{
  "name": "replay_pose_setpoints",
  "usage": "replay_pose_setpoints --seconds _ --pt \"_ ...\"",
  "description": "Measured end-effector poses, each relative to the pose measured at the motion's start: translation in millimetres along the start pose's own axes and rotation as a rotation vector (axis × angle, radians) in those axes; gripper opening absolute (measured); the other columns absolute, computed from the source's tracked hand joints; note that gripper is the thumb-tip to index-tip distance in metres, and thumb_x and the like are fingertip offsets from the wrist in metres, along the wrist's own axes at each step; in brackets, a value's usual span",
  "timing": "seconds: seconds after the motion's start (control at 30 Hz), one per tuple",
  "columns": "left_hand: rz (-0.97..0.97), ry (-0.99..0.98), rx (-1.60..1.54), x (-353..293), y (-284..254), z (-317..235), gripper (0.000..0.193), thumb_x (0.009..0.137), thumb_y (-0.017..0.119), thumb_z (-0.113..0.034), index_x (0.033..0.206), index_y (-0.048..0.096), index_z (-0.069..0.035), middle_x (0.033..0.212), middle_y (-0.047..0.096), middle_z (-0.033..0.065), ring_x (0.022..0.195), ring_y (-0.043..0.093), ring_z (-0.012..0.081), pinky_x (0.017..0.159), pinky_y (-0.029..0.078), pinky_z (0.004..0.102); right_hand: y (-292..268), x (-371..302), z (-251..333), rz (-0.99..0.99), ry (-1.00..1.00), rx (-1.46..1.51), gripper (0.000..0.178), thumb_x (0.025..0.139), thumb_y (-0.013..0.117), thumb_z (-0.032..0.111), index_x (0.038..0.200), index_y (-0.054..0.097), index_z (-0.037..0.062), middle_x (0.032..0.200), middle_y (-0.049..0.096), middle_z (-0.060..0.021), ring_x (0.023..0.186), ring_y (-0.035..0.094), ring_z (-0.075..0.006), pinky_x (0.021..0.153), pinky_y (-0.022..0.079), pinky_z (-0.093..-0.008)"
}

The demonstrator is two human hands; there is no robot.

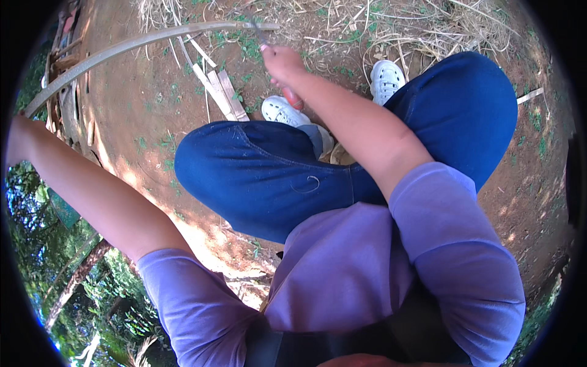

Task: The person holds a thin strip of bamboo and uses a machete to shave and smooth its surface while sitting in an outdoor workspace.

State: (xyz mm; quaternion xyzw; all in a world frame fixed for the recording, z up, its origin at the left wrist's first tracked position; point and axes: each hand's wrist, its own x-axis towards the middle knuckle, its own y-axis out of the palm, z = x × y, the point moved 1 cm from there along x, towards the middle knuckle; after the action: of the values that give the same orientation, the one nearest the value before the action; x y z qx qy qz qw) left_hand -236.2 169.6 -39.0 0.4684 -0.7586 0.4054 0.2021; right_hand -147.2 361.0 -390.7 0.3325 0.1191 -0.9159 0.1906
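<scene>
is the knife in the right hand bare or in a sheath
Bare: the blade of the knife shows uncovered beyond the right hand, near the pale strip, though it looks blurred.

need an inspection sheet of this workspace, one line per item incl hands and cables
Surface: reddish-brown ground, with small green plants.
Job's things: long curved strip; knife with reddish handle, its blade by the strip's far end, contact unclear.
Clutter: pale slats near the left shoe; heaped shavings beyond the feet; one curl on the trousers.
Hands: left holds the strip's near end, partly cut off by the view's edge; right grips the knife.
Cables: nothing seen.
Surroundings: greenery at left.
</scene>
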Motion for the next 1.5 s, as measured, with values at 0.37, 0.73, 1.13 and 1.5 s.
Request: replay_pose_setpoints --seconds 0.37,0.73,1.13,1.5 --pt "-0.015 -0.027 -0.084 -6 -1 2 0.058 0.094 0.070 -0.017 0.141 0.038 -0.007 0.137 0.046 0.0216 0.118 0.059 0.0280 0.094 0.056 0.0461 -3 9 -15 -0.086 -0.027 0.004 0.046 0.105 0.045 0.048 0.135 0.065 0.0186 0.086 0.071 -0.0122 0.074 0.071 -0.0242 0.070 0.058 -0.0422" --pt "-0.025 -0.045 -0.180 -8 3 1 0.058 0.095 0.069 -0.017 0.141 0.036 -0.006 0.137 0.046 0.0223 0.118 0.059 0.0281 0.093 0.057 0.0460 -7 -9 -33 -0.193 -0.249 -0.168 0.047 0.104 0.044 0.046 0.129 0.066 0.0123 0.095 0.072 -0.0215 0.094 0.072 -0.0359 0.089 0.056 -0.0464" --pt "-0.013 -0.058 -0.284 -6 12 -5 0.058 0.095 0.069 -0.016 0.142 0.035 -0.005 0.137 0.045 0.0231 0.117 0.059 0.0282 0.093 0.057 0.0459 -40 48 -93 -0.125 0.099 -0.246 0.048 0.106 0.043 0.048 0.123 0.070 0.0132 0.074 0.069 -0.0127 0.065 0.071 -0.0224 0.065 0.059 -0.0389" --pt "-0.080 -0.037 -0.364 20 -10 -7 0.059 0.096 0.068 -0.016 0.142 0.034 -0.004 0.137 0.044 0.0238 0.117 0.059 0.0282 0.093 0.057 0.0459 -45 26 -62 -0.020 0.325 0.049 0.047 0.104 0.047 0.049 0.123 0.065 0.0097 0.084 0.068 -0.0120 0.066 0.067 -0.0222 0.061 0.057 -0.0397"
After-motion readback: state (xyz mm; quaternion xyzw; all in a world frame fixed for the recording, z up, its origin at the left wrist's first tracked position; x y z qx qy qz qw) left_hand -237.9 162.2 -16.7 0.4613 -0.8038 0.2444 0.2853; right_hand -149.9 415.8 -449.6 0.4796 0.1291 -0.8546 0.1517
